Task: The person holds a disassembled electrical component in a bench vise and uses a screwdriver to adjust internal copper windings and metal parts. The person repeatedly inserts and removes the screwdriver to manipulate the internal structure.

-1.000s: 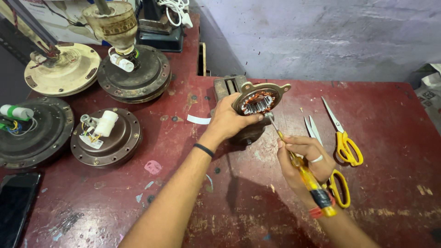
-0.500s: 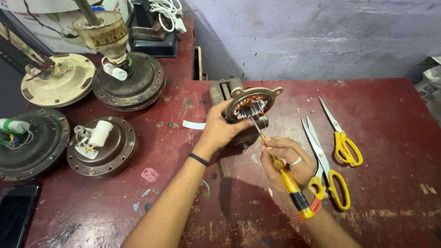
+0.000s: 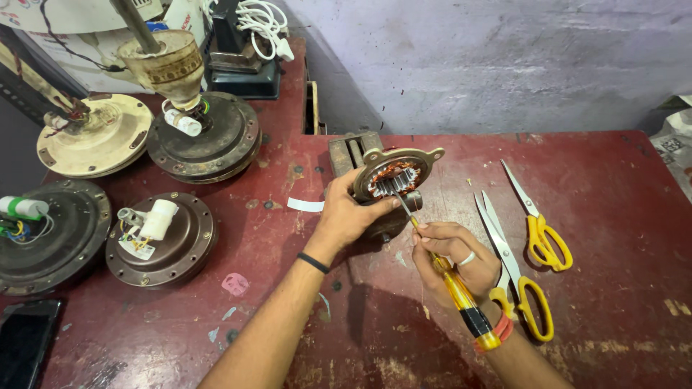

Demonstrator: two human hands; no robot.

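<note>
Head view, left hand: left hand [image 3: 346,216] is wrapped around the side of a round fan motor part [image 3: 395,176], fingers shut tight on it, tipping it up on its edge.
Head view, motor part: it has a tan metal rim and shiny copper wire coils inside. It sits on the red table [image 3: 613,180], right in front of both hands.
Head view, right hand: right hand [image 3: 454,256] is closed around a yellow screwdriver [image 3: 450,277]. The thin metal tip pokes into the coils of the motor part. A ring is on one finger.
Head view, hands together: the two hands are close, just beside each other, but not touching.
Head view, scissors: two pairs of yellow scissors [image 3: 537,230] lie on the table just to the right of the right hand, one nearly touching it.
Head view, other fan motors: dark round fan motors [image 3: 162,241] sit well to the left of the left hand, some with little wires on top.
Head view, phone: a black phone [image 3: 25,342] lies far left, near the table corner.
Head view, paper: a small white strip [image 3: 305,205] lies just left of the left hand.
</note>
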